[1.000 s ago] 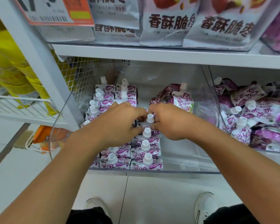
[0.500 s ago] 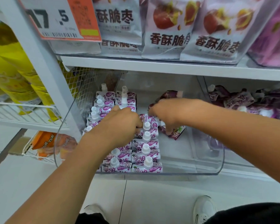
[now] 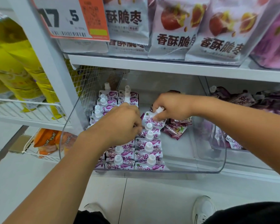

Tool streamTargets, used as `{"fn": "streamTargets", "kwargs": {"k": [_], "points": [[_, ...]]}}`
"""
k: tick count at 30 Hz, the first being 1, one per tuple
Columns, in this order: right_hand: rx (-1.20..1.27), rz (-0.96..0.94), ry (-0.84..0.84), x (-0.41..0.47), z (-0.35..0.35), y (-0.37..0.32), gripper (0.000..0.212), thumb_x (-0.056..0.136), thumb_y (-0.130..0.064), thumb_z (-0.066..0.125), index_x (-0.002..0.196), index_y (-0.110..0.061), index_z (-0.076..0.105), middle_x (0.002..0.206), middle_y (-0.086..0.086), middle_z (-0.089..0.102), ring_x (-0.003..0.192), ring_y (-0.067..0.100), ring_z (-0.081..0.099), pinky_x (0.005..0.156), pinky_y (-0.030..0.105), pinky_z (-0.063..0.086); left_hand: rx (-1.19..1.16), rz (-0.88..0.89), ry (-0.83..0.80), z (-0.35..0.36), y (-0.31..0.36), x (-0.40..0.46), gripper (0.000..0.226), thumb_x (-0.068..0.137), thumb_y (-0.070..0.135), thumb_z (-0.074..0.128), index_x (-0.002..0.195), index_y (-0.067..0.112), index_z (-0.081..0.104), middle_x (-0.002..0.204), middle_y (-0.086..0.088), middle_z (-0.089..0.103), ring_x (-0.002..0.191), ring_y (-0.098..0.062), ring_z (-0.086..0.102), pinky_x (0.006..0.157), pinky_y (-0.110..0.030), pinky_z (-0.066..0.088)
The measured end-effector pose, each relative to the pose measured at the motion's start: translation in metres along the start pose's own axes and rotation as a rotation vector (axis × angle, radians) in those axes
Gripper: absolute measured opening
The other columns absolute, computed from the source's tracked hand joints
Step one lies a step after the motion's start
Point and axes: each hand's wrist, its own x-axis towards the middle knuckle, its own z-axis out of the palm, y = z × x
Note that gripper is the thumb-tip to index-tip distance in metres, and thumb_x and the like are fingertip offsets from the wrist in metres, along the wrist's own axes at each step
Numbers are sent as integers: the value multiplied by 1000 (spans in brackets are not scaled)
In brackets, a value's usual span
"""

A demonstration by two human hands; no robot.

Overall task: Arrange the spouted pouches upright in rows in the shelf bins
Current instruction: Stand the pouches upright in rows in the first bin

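A clear plastic bin on the lower shelf holds purple-and-white spouted pouches with white caps. Rows of upright pouches fill its left half. My right hand pinches one pouch by its spout and holds it tilted at the back of the right-hand row. My left hand lies over the middle row with fingers curled, its fingertips at the pouches there; what they grip is hidden. Loose pouches lie flat in the bin beside the rows.
A second clear bin to the right holds a jumbled heap of the same pouches. Snack bags and a price tag sit on the shelf above. A white upright and yellow bags stand left. My shoes are on the tiled floor below.
My right hand reached back into the bin, took a loose pouch by its spout and brought it up to the end of the row. My left hand stayed on the middle rows.
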Motion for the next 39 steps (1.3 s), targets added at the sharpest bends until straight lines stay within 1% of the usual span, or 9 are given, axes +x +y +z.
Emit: {"fn": "streamTargets", "kwargs": {"k": [3, 8, 11, 13, 15, 19, 26, 33, 39], "points": [[290, 24, -64, 6, 7, -4, 18, 91, -25, 71, 80, -16, 60, 65, -6, 58, 67, 18, 62, 69, 38, 60, -94, -44, 286, -8, -1, 2, 15, 87, 43, 66, 87, 28, 66, 88, 8, 61, 89, -13, 49, 80, -33, 45], [539, 118, -176, 2, 4, -4, 11, 90, -9, 70, 100, -6, 66, 67, -10, 70, 76, 17, 68, 90, 42, 58, -48, -150, -52, -4, 2, 14, 26, 91, 43, 62, 117, 36, 60, 105, 3, 56, 106, -23, 50, 85, -34, 43], [-8, 142, -12, -14, -17, 2, 36, 83, -11, 77, 117, -15, 64, 110, 3, 68, 91, 19, 63, 87, 36, 55, -13, -171, -36, -4, 6, 19, 8, 96, 37, 59, 91, 30, 59, 85, 2, 58, 89, -28, 51, 74, -36, 38], [-450, 162, 90, -26, -20, 0, 46, 81, -8, 75, 122, -21, 59, 105, -1, 57, 84, 20, 52, 75, 33, 53, 4, -175, -18, -7, 11, 20, 21, 98, 29, 56, 78, 27, 52, 72, 4, 50, 72, -21, 46, 70, -33, 28], [-544, 189, 40, -33, -15, -3, 48, 82, -4, 69, 124, -21, 54, 90, -6, 43, 73, 16, 41, 59, 30, 42, 22, -173, -16, -8, 14, 21, 28, 99, 24, 56, 72, 25, 48, 67, 5, 48, 63, -10, 40, 71, -31, 24], [-635, 209, 97, -28, -7, 0, 54, 88, 8, 44, 133, -22, 50, 142, 13, 26, 107, 37, 43, 64, 35, 37, 3, -186, -17, -8, 13, 21, 33, 99, 19, 57, 68, 22, 46, 65, 6, 50, 61, -8, 41, 73, -31, 24], [-736, 111, 199, -37, -7, 2, 34, 88, 4, 46, 106, -23, 56, 99, 5, 47, 92, 29, 48, 69, 38, 29, 4, -179, 4, -4, 10, 22, 30, 99, 19, 55, 70, 22, 48, 65, 5, 51, 63, -9, 42, 83, -33, 27], [-389, 76, 270, -50, -16, -9, 47, 96, -8, 50, 84, -39, 17, 81, -3, 55, 73, 19, 60, 59, 32, 46, 7, -152, 12, -3, 9, 18, 37, 98, 18, 58, 65, 23, 43, 62, 5, 50, 60, -9, 40, 76, -32, 25], [79, 75, 207, -1, -1, -16, 43, 90, -18, 69, 126, -20, 46, 91, 2, 63, 77, 18, 62, 64, 34, 52, -47, -158, 18, -3, 8, 16, 35, 96, 21, 61, 63, 21, 48, 62, 3, 53, 60, -15, 46, 68, -31, 25]]}}
